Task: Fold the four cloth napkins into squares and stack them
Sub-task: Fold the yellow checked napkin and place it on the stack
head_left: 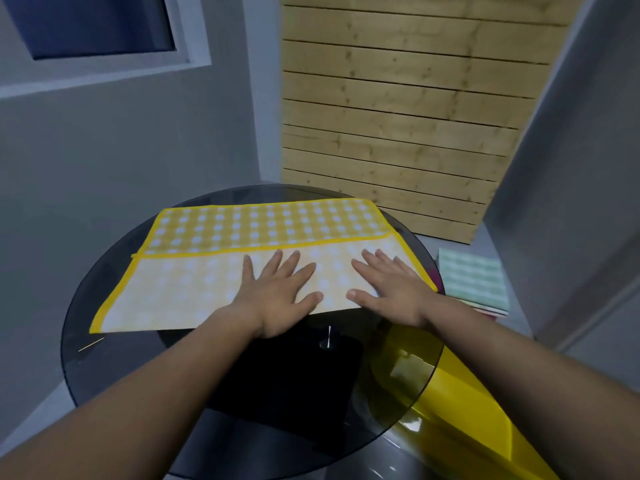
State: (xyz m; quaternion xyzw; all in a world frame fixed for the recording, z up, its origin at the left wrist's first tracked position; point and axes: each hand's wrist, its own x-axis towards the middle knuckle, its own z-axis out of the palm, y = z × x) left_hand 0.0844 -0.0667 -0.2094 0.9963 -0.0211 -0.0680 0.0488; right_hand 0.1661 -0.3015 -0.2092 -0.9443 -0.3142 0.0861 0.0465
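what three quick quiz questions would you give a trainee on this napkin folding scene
1. True or false: the left hand and the right hand both lie flat on the yellow checked napkin spread on the round glass table.
2. Where is the green checked napkin? A: under the left hand. B: beside the table, off its right edge. C: spread over the yellow checked napkin.
3. Short answer: which hand lies nearer the yellow checked napkin's right edge?

Key: 1 true; 2 B; 3 the right hand.
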